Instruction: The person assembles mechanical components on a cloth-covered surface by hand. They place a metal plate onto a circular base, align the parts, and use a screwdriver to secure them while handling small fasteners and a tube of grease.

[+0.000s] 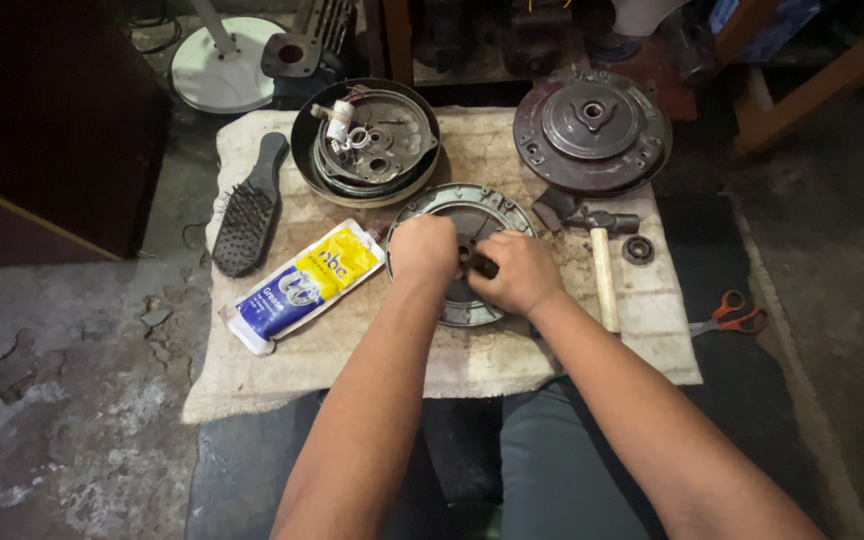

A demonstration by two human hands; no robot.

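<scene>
Two bare hands are at work over one round grey metal cover plate (472, 212), which lies flat near the middle of a worn beige cloth (512, 360) spread on the floor. The left hand (422, 247) rests on the plate's left half with fingers curled down onto it; whether they grip anything cannot be told. The right hand (519, 272) is closed around one small dark tool or part (482, 264) at the plate's centre, fingers tight. Counted on the cloth: one dark round housing (365, 140) holding loose metal parts and a white component, behind the plate to the left; one reddish-brown rotor disc (592, 130) behind to the right, overhanging the cloth's far edge; one hammer (602, 270) with a pale wooden handle just right of the right hand; one small bearing ring (638, 249) beside the hammer head; one blue, yellow and white grease pouch (302, 288) just left of the left hand. One black wire brush (249, 212) straddles the cloth's left edge. One pair of orange-handled scissors (734, 314) lies off the cloth to the right. Open cloth remains along the near edge, in front of the plate; the left and right flanks are crowded.
</scene>
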